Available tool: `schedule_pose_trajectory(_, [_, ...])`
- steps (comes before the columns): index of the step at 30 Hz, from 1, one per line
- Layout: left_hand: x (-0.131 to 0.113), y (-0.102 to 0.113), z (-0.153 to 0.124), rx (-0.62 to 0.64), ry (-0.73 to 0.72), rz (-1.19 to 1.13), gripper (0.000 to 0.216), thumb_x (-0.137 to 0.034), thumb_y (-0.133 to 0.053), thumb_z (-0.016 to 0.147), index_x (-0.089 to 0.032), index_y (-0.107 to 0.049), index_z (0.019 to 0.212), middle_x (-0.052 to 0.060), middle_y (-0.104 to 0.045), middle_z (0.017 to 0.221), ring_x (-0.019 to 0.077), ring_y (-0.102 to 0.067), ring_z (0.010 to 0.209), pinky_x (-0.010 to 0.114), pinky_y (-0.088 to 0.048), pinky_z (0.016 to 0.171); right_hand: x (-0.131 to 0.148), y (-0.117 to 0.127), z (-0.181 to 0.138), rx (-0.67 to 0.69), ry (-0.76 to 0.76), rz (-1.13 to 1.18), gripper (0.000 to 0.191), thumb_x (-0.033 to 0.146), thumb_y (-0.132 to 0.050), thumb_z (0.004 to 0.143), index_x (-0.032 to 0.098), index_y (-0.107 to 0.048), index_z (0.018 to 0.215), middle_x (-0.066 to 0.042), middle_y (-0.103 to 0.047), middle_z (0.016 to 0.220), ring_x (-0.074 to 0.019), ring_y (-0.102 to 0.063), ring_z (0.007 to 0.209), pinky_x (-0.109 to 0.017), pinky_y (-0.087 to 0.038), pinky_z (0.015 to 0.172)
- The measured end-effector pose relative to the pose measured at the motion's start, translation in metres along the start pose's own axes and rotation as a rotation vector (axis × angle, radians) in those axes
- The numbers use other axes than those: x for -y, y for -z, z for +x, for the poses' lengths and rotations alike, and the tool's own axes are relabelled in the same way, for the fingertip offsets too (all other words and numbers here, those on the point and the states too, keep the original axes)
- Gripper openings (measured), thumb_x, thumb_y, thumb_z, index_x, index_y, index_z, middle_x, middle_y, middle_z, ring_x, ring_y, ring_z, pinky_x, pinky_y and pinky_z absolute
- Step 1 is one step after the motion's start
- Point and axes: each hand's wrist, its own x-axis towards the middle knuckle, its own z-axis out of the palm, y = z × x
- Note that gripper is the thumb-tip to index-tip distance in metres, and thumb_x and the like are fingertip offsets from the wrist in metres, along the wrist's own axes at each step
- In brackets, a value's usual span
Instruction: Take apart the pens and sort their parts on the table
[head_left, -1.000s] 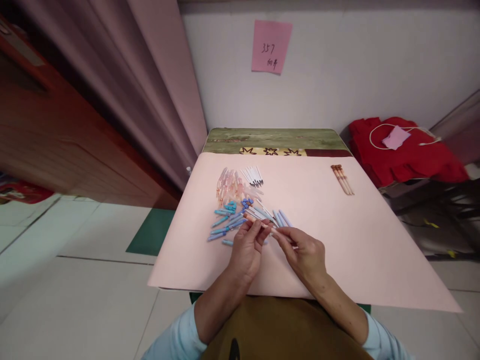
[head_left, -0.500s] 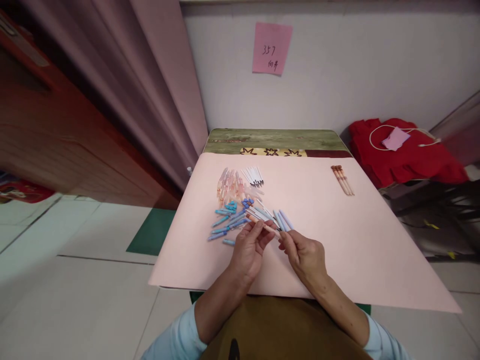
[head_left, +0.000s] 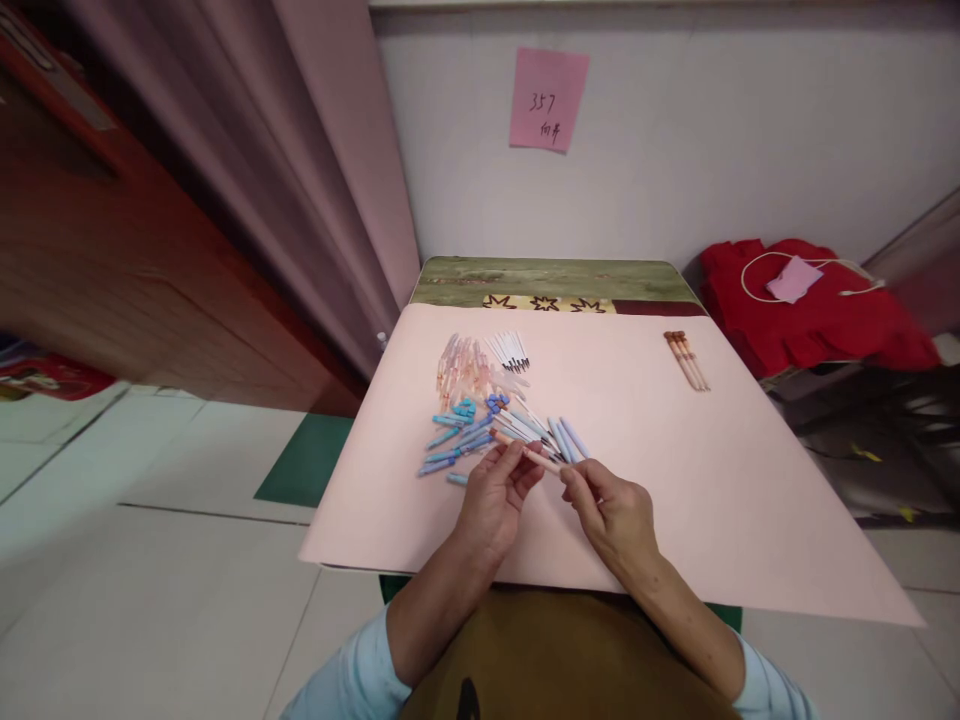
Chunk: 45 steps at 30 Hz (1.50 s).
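Between my two hands is a slim pen (head_left: 541, 459), pale pink with a brown end. My left hand (head_left: 491, 505) pinches its middle, the brown end sticking out past the fingers. Thumb and fingers of my right hand (head_left: 616, 505) close on the pale end. Whether it is one piece or two parts meeting at my left fingers, I cannot tell. Just beyond lie blue pen parts (head_left: 442, 462), dark blue small pieces (head_left: 496, 403), turquoise small pieces (head_left: 463, 408) and pale blue barrels (head_left: 568, 440). Several white refills partly show behind my left fingers.
Clear pinkish pen parts (head_left: 461, 372) and white refills with black tips (head_left: 511, 352) lie farther back on the pink table cover (head_left: 735, 500). Several brown-topped pens (head_left: 685, 360) lie at the right. A red cloth (head_left: 810, 320) with a white cable is beyond the table's right edge.
My right fingers have shifted slightly along the pen, so more of its pale barrel shows between my hands. The view has moved a little; the loose parts lie as before.
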Motion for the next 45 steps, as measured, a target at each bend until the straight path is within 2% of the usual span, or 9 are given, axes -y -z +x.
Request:
schedule_pose_trajectory(3, [0.004, 0.005, -0.001, -0.005, 0.005, 0.036, 0.017, -0.021, -0.079, 0.074, -0.011, -0.068, 0.080, 0.009, -0.075, 0.087, 0.0121, -0.069, 0.070, 0.021, -0.057, 0.064, -0.004, -0.001, -0.004, 0.025, 0.002, -0.010, 0.040, 0.046, -0.045, 0.099, 0.021, -0.067, 0.077, 0.001, -0.068, 0.062, -0.0112, -0.063, 0.053, -0.020, -0.040, 0.053])
schedule_pose_trajectory(8, [0.013, 0.011, -0.002, 0.017, -0.031, 0.077, 0.024, -0.026, -0.084, 0.068, -0.012, -0.068, 0.080, 0.008, -0.075, 0.089, 0.0117, -0.068, 0.069, 0.020, -0.055, 0.060, -0.007, -0.003, -0.010, 0.003, 0.056, 0.023, 0.026, 0.045, -0.059, 0.091, 0.021, -0.070, 0.094, 0.001, -0.070, 0.070, -0.0105, -0.060, 0.054, -0.019, -0.042, 0.054])
schedule_pose_trajectory(18, [0.031, 0.005, -0.011, 0.105, 0.004, 0.085, 0.030, -0.032, -0.088, 0.060, -0.014, -0.074, 0.081, 0.006, -0.075, 0.086, 0.0146, -0.068, 0.077, 0.026, -0.053, 0.073, -0.014, 0.002, -0.023, -0.157, 0.152, -0.022, 0.019, 0.036, -0.061, 0.092, 0.020, -0.069, 0.088, 0.001, -0.069, 0.069, -0.0101, -0.060, 0.057, -0.020, -0.041, 0.058])
schedule_pose_trajectory(22, [0.039, 0.010, -0.010, 0.128, -0.027, 0.116, 0.029, -0.031, -0.088, 0.061, -0.013, -0.076, 0.081, 0.007, -0.075, 0.087, 0.0146, -0.067, 0.080, 0.027, -0.051, 0.082, -0.015, 0.003, -0.030, -0.053, 0.062, 0.011, 0.032, 0.041, -0.052, 0.096, 0.020, -0.069, 0.082, 0.000, -0.066, 0.062, -0.0109, -0.059, 0.053, -0.021, -0.039, 0.055])
schedule_pose_trajectory(26, [0.044, 0.016, -0.013, 0.176, -0.047, 0.145, 0.024, -0.032, -0.083, 0.068, -0.013, -0.076, 0.081, 0.008, -0.075, 0.088, 0.0157, -0.067, 0.083, 0.028, -0.049, 0.086, -0.016, 0.002, -0.036, 0.163, -0.145, 0.290, 0.053, 0.049, -0.036, 0.100, 0.020, -0.065, 0.068, 0.000, -0.063, 0.054, -0.0122, -0.059, 0.050, -0.021, -0.041, 0.054])
schedule_pose_trajectory(28, [0.046, 0.018, -0.015, 0.166, -0.051, 0.143, 0.022, -0.032, -0.082, 0.069, -0.013, -0.076, 0.080, 0.008, -0.074, 0.086, 0.0153, -0.066, 0.081, 0.029, -0.049, 0.084, -0.017, 0.001, -0.038, 0.244, -0.208, 0.378, 0.052, 0.053, -0.035, 0.099, 0.020, -0.066, 0.072, 0.000, -0.063, 0.056, -0.0128, -0.058, 0.050, -0.022, -0.041, 0.053])
schedule_pose_trajectory(33, [0.049, 0.021, -0.017, 0.067, -0.055, 0.120, 0.024, -0.029, -0.086, 0.063, -0.014, -0.074, 0.077, 0.008, -0.074, 0.085, 0.0159, -0.067, 0.084, 0.029, -0.048, 0.087, -0.020, 0.001, -0.042, 0.163, -0.211, 0.255, 0.036, 0.056, -0.064, 0.083, 0.021, -0.063, 0.091, 0.001, -0.065, 0.066, -0.0125, -0.053, 0.052, -0.023, -0.038, 0.051])
schedule_pose_trajectory(39, [0.054, 0.023, -0.019, 0.071, -0.037, 0.149, 0.027, -0.031, -0.086, 0.063, -0.013, -0.072, 0.077, 0.008, -0.074, 0.085, 0.0163, -0.066, 0.084, 0.030, -0.048, 0.088, -0.021, 0.006, -0.048, 0.213, -0.260, 0.261, 0.043, 0.056, -0.049, 0.093, 0.021, -0.060, 0.070, 0.001, -0.062, 0.057, -0.0123, -0.053, 0.050, -0.023, -0.038, 0.052])
schedule_pose_trajectory(45, [0.053, 0.024, -0.023, 0.090, -0.039, 0.179, 0.025, -0.032, -0.085, 0.066, -0.013, -0.071, 0.075, 0.008, -0.074, 0.084, 0.0145, -0.065, 0.079, 0.029, -0.047, 0.086, -0.022, 0.005, -0.050, 0.275, -0.257, 0.363, 0.046, 0.055, -0.043, 0.096, 0.021, -0.061, 0.071, 0.001, -0.064, 0.058, -0.0126, -0.056, 0.051, -0.023, -0.040, 0.053])
